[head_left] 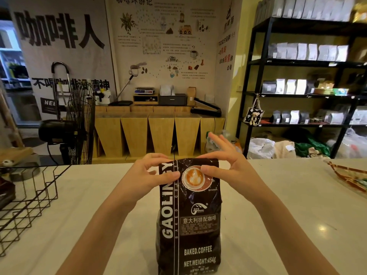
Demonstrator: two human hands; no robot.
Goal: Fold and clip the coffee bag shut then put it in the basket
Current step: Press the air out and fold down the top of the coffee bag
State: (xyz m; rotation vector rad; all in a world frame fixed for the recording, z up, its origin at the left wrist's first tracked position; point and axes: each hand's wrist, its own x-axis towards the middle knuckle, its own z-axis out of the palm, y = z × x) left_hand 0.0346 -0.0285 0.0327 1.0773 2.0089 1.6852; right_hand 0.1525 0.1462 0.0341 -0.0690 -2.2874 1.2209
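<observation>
A dark brown coffee bag (190, 219) with white lettering stands upright on the white table (278, 215), right in front of me. Its top edge is folded over. My left hand (151, 173) pinches the top left corner, thumb on the front and fingers behind. My right hand (224, 165) holds the top right corner with the thumb pressed on the printed coffee cup and the other fingers spread above the fold. A black wire basket (29, 203) sits at the table's left edge. No clip is visible.
A patterned tray or cloth (349, 175) lies at the table's far right edge. Beyond the table stand a black fan (79, 124), a wooden counter (158, 132) and black shelves (305, 76) with coffee bags.
</observation>
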